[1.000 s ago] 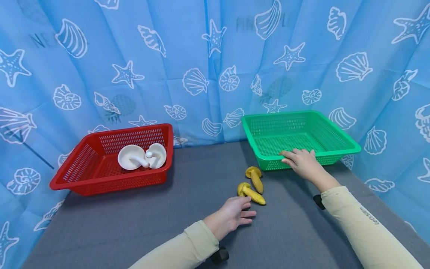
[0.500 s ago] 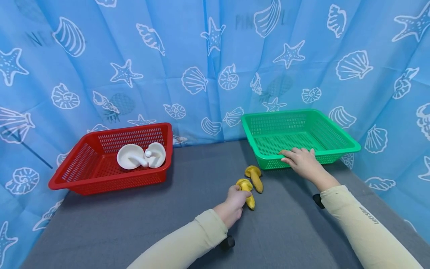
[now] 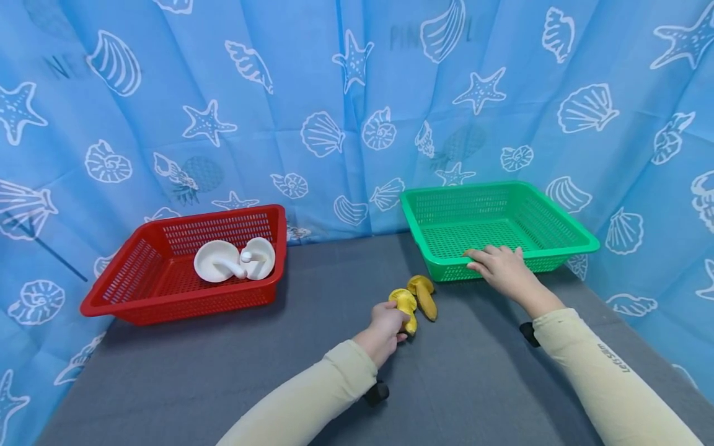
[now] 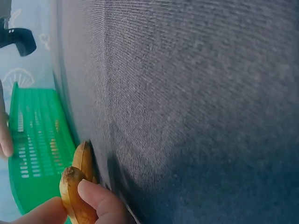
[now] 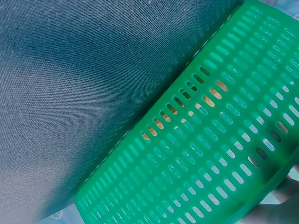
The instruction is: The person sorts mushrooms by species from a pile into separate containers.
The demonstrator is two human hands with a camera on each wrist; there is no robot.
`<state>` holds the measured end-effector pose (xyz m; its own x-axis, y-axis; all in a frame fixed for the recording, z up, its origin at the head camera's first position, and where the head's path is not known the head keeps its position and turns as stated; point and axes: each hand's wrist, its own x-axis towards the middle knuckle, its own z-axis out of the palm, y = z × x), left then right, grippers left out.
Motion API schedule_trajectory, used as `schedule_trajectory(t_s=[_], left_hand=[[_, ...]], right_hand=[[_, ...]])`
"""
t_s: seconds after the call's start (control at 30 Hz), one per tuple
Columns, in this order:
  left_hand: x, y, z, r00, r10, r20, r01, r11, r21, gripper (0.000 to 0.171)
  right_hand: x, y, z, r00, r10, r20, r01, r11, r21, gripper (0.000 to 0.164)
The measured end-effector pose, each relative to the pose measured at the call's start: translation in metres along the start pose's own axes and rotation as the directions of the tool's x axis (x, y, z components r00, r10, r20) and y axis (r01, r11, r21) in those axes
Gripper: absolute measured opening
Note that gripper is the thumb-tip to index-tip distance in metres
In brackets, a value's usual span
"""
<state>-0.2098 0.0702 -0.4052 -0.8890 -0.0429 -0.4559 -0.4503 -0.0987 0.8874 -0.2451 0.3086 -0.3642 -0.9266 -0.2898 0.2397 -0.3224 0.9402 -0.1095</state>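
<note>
In the head view my left hand [image 3: 386, 322] pinches a yellow mushroom [image 3: 405, 300] by its stem, between thumb and fingers. Its brown-tipped stem end shows in the left wrist view. Right behind it a second, darker yellow mushroom [image 3: 426, 303] lies on the table beside the green basket [image 3: 437, 271]. My right hand [image 3: 504, 272] grips the front rim of this basket, fingers over the edge. In the right wrist view, tan-yellow patches [image 5: 212, 101] show through the basket's slots; what they belong to is mostly hidden.
At the left stands a red basket [image 3: 184, 303] holding two white mushrooms, one broad [image 3: 209, 257] and one smaller [image 3: 268, 251]. A blue curtain [image 3: 334, 74] with shell prints hangs behind the grey cloth-covered table [image 3: 223, 371].
My left hand, open near the mushroom at first, has closed on its stem, turned it more upright and shifted it slightly left and away from me. My right hand stays at the basket rim.
</note>
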Motion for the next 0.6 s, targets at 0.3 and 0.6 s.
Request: schedule_trajectory(t_s=[0.3, 0.6], left_hand=[[0.002, 0.013, -0.014, 0.999, -0.017, 0.05, 0.022, 0.995, -0.099, 0.051], [0.0, 0.032, -0.017, 0.997, 0.002, 0.081, 0.009, 0.99, -0.138, 0.053]], right_hand=[[0.0, 0.0, 0.001, 1.0, -0.001, 0.008, 0.001, 1.0, 0.001, 0.034], [0.0, 0.0, 0.001, 1.0, -0.001, -0.006, 0.001, 1.0, -0.008, 0.033]])
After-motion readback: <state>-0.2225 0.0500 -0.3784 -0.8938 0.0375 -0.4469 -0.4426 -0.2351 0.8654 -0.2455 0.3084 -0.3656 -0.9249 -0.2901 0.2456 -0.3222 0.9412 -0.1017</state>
